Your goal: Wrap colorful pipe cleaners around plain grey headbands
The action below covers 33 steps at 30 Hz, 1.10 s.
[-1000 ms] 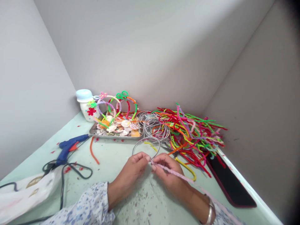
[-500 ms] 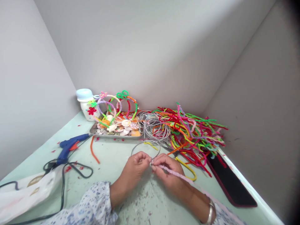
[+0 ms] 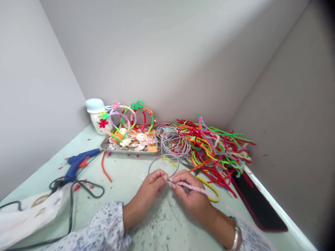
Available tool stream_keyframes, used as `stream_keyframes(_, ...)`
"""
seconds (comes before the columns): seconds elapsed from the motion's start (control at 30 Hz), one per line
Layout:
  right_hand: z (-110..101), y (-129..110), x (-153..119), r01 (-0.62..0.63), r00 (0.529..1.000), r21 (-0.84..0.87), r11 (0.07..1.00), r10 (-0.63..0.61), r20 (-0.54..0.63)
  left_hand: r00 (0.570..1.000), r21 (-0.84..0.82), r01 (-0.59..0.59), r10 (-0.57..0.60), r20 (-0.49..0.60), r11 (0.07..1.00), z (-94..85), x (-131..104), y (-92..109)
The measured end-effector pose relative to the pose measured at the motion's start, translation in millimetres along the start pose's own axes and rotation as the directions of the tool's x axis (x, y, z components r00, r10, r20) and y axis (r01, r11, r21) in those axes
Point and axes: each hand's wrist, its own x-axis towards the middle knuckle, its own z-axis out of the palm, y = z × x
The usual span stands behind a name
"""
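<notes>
A thin grey wire ring [image 3: 164, 156] rises behind the fingertips of both hands. My left hand [image 3: 154, 184] pinches it at the near side, where the wire meets a pale pink pipe cleaner. My right hand [image 3: 190, 191] closes its thumb and fingers on the pale pink pipe cleaner [image 3: 195, 188], whose free length trails to the right over the hand, blurred near the wrist. The two sets of fingertips almost touch. Just behind the right hand lies a yellow pipe cleaner [image 3: 213, 191] bent in a curve.
Behind stand a metal tray [image 3: 131, 152] of shells with colourful hoops, a white jar [image 3: 96, 118], coiled grey wire [image 3: 175, 141] and heaped pipe cleaners [image 3: 217, 146]. A blue glue gun [image 3: 75, 165] with its black cord lies left, a black flat case [image 3: 259, 202] right.
The pink pipe cleaner has swung against my right hand, and its trailing end has shifted. The wire ring has tilted slightly. Both hands keep their pinch in nearly the same place.
</notes>
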Motion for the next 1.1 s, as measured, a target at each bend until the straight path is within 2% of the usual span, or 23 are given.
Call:
stream_keyframes(0.47,-0.7,0.2,-0.1,0.007,0.999,-0.004,1.000,-0.007,0.031,1.000,-0.035,-0.004,0.005,0.018,0.999,0.3,2.5,1.7)
stream_keyframes(0.6,-1.3,0.0,-0.2,-0.024,0.999,-0.039,0.999,0.025,0.026,1.000,-0.019,0.010,-0.011,-0.003,1.000,0.0,1.7,3.7)
stream_keyframes(0.83,1.3,6.3,-0.6,-0.029,1.000,-0.082,0.996,0.029,-0.002,1.000,-0.067,0.019,-0.017,0.025,0.998,-1.7,2.5,0.4)
stream_keyframes(1.1,0.1,3.7,2.0,0.030,1.000,-0.067,0.997,-0.030,0.004,1.000,-0.066,-0.009,0.011,0.023,0.998,-0.7,2.2,2.3)
